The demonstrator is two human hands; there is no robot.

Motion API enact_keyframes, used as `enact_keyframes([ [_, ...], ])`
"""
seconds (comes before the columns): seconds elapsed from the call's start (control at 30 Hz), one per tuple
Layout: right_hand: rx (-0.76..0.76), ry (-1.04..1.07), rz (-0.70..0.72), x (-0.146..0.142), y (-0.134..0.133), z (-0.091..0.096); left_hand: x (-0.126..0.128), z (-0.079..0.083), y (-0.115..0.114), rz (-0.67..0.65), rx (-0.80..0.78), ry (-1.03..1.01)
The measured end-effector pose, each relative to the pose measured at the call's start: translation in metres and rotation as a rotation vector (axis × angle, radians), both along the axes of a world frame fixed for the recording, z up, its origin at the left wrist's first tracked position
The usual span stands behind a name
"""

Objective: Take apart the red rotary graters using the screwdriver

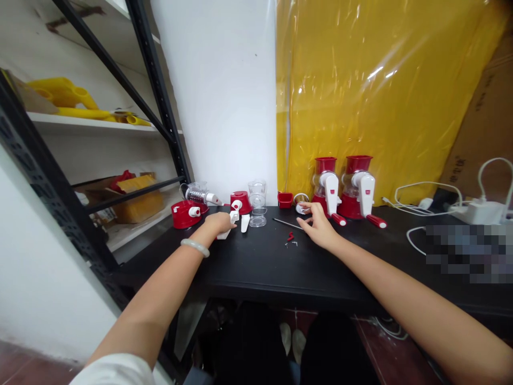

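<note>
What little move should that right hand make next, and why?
Perhaps the right hand should close its thumb and fingers on the thin metal rod. The rod lies on the black table with its near end by the thumb, and the thumb and fingers look parted. Whether they touch is hard to tell.
</note>
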State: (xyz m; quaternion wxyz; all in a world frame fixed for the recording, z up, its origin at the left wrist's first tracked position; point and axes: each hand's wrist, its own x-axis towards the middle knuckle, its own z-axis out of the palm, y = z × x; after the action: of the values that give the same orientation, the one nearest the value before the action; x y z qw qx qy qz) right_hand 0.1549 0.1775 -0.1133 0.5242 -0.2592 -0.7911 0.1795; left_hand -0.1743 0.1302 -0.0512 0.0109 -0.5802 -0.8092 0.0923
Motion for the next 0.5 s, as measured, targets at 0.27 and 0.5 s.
enact_keyframes([
  [0.27, 0.016, -0.011, 0.006, -0.001, -0.001, 0.002, 0.009, 0.006, -0.013, 0.012, 0.029, 0.009],
  [0.5, 0.075, 0.007, 0.001, 0.0, -0.001, 0.003, 0.032, 0.013, -0.036, -0.027, 0.337, 0.128],
])
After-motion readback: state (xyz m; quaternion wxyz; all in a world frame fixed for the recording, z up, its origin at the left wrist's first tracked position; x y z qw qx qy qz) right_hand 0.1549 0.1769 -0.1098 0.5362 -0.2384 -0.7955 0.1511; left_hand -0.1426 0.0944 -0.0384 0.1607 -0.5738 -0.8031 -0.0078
